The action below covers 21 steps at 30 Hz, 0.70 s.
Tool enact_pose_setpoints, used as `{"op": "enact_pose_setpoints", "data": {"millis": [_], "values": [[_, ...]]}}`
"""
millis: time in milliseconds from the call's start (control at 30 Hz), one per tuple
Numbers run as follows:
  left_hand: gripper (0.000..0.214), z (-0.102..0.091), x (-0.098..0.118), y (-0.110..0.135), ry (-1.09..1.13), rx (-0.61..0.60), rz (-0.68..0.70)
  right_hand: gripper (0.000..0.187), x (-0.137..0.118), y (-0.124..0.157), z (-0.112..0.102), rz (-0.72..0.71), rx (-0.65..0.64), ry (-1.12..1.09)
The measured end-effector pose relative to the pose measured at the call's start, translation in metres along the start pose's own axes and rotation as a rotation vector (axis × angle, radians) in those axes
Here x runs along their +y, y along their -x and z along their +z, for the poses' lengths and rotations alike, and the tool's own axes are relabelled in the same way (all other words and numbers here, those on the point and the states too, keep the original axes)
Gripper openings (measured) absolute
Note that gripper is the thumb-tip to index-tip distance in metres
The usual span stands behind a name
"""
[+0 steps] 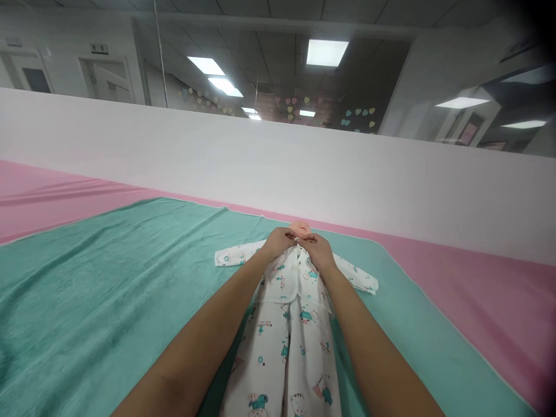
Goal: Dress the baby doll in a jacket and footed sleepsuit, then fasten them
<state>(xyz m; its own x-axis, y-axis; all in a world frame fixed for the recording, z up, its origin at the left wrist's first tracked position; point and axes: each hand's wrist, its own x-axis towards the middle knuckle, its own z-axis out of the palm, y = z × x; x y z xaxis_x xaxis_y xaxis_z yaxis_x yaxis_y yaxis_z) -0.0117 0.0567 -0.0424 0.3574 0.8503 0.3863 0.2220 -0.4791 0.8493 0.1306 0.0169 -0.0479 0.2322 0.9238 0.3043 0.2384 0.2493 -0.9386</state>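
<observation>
A baby doll (300,226) lies on its back, its head pointing away from me. It wears a white baby top (280,284) with printed figures and matching white pants (264,359). Both sleeves spread out to the sides. My left hand (280,240) pinches the left side of the top's collar, just below the doll's head. Close against it, my right hand (317,249) pinches the collar's right side. The fingertips of both hands nearly meet at the neck. Whatever small fastening is between them is too small to make out.
Beneath the doll lies a green blanket (130,278), wrinkled at the left. Pink cloth (469,295) shows around its edges. A low white wall (260,168) runs behind, with a reflecting glass panel (269,69) above it.
</observation>
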Motion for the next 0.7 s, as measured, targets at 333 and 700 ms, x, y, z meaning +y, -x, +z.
{"op": "enact_pose_setpoints", "data": {"millis": [333,700], "values": [[0.019,-0.002,0.0091,0.0035,0.062,-0.026,-0.062,0.021,0.0022,-0.0042,0.0012,0.027,0.078,0.11],[0.015,0.0029,0.0031,0.0024,0.197,0.01,-0.206,0.022,0.0074,-0.0056,0.0014,0.011,0.069,0.081]]}}
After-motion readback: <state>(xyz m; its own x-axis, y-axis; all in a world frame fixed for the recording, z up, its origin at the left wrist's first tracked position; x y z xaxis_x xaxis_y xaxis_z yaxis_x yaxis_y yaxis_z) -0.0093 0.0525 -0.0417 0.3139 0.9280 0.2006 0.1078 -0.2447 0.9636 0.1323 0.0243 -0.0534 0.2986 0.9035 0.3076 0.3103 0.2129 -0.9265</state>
